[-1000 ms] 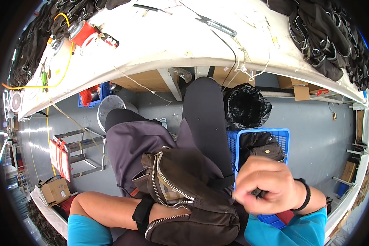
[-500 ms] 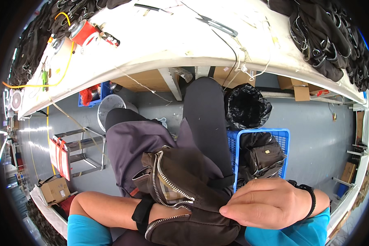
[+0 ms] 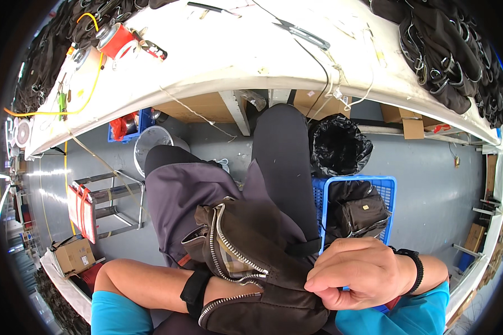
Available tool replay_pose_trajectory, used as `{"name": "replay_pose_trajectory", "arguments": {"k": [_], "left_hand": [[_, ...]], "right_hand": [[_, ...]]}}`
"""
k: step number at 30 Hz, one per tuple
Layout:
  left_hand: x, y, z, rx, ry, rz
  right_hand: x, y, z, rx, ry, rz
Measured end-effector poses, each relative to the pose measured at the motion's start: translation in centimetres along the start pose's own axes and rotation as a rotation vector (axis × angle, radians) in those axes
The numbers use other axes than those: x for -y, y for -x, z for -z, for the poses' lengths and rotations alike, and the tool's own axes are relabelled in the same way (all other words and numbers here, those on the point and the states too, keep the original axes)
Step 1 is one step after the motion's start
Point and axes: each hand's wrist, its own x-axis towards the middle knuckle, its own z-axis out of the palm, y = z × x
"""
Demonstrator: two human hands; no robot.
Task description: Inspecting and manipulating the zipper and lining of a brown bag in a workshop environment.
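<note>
A dark brown fabric bag [image 3: 296, 301] lies across my lap, its metal zipper [image 3: 229, 245] parted and a plaid lining [image 3: 235, 259] showing in the gap. My left forearm [image 3: 156, 282] reaches into that opening, with a black band [image 3: 194, 290] around the wrist. The bag hides my left hand and its fingers. At the bag's right end is my right hand [image 3: 355, 273], closed, thumb and fingers pinched together against or just beside the fabric. Whatever it may hold is too small or hidden to make out.
To the right, a blue basket [image 3: 391, 195] holds another dark bag [image 3: 363, 215], behind it a black-lined bin [image 3: 341, 142]. A white-covered table [image 3: 218, 61] spans the front, bearing snips [image 3: 302, 34], a red can [image 3: 116, 42] and dark piles [image 3: 436, 61]. A metal stool [image 3: 109, 201] stands left.
My right hand has shifted slightly right, and its fingers have curled in more at the bag's end. The left arm stays in the bag. The view has moved a little.
</note>
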Motion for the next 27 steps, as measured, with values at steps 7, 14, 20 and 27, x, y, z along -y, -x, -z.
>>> {"name": "replay_pose_trajectory", "arguments": {"k": [7, 14, 20, 27], "left_hand": [[0.0, 0.2, -0.1, 0.013, 0.004, 0.018], [0.1, 0.2, -0.5, 0.022, 0.009, 0.039], [-0.3, -0.3, 0.2, 0.045, 0.018, 0.052], [-0.3, 0.0, 0.3, 0.069, 0.035, 0.073]], "right_hand": [[0.3, 0.5, -0.1, -0.055, 0.009, -0.061], [0.7, 0.7, 0.5, -0.048, -0.033, -0.107], [1.0, 0.5, 0.7, 0.077, 0.179, 0.07], [-0.3, -0.4, 0.4, 0.148, -0.076, -0.053]]}}
